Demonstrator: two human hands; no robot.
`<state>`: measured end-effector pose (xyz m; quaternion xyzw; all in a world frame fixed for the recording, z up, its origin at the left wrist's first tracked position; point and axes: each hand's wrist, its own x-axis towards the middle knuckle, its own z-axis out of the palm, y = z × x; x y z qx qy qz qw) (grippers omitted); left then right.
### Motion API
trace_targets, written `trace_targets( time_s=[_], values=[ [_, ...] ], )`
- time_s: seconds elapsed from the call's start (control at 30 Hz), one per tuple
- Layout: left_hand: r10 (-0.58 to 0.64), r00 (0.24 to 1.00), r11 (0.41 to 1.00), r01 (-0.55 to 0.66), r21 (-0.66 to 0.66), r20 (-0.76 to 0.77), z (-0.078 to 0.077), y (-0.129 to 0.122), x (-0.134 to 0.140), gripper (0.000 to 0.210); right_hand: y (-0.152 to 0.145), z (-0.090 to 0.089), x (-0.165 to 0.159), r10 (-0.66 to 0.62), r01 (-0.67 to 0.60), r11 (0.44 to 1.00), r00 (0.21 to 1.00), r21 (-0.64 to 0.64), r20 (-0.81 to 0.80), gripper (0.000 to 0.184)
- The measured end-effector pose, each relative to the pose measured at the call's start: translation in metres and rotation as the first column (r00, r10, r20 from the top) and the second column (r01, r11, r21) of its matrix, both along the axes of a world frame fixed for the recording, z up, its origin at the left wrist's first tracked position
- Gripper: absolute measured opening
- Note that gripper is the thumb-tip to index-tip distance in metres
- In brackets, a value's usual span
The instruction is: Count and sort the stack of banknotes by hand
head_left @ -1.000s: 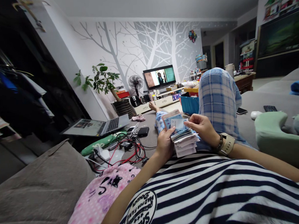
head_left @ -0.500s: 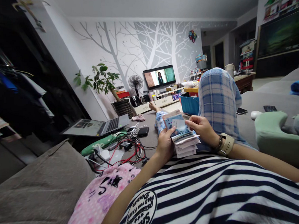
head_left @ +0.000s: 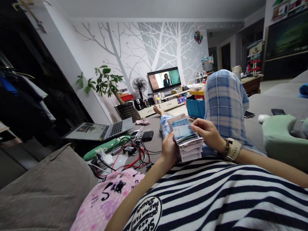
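Note:
My left hand (head_left: 170,149) is closed around the left side of a fanned stack of banknote-like paper slips (head_left: 191,148), held above my lap. Pale blue slips, with a pinkish one behind them, stand up at the far end, while whitish layered ends hang toward my striped shirt. A pale slip with small print (head_left: 182,131) faces me at the front of the upright ones. At its right edge, the thumb and fingers of my right hand (head_left: 206,132) pinch together. Exact markings on the slips are too small to read.
On the left lie an open laptop (head_left: 103,129), tangled cables (head_left: 135,151) and a black box-like device (head_left: 147,136). My raised knee in plaid trousers (head_left: 223,105) stands beyond my right hand. A phone (head_left: 249,114), a white mouse (head_left: 263,119) and a green neck pillow (head_left: 277,132) are on the right.
The pale slip at the front has shifted left and lower toward my left hand, whose thumb has drawn back from its face. My right hand has barely moved.

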<state>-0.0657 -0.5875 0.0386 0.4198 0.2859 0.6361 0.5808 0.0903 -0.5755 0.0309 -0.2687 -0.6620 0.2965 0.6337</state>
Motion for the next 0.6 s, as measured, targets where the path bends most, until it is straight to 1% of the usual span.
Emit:
trace_targets(
  time_s=[0.23, 0.43, 0.6],
  values=[
    [0.034, 0.999, 0.999, -0.034, -0.008, -0.011, -0.004, 0.005, -0.001, 0.003, 0.001, 0.000, -0.001, 0.008, -0.007, 1.000, 1.000, 0.016, -0.023, 0.047],
    [-0.009, 0.999, 1.000, 0.010, -0.021, 0.044, -0.005, 0.009, 0.000, 0.003, 0.003, 0.000, -0.001, -0.005, 0.005, 1.000, 1.000, 0.013, -0.017, 0.049],
    [-0.022, 0.998, 0.999, 0.024, -0.025, 0.064, -0.007, 0.011, -0.001, 0.007, 0.006, -0.001, -0.001, -0.004, 0.003, 1.000, 0.999, -0.010, -0.033, 0.048]
  ],
)
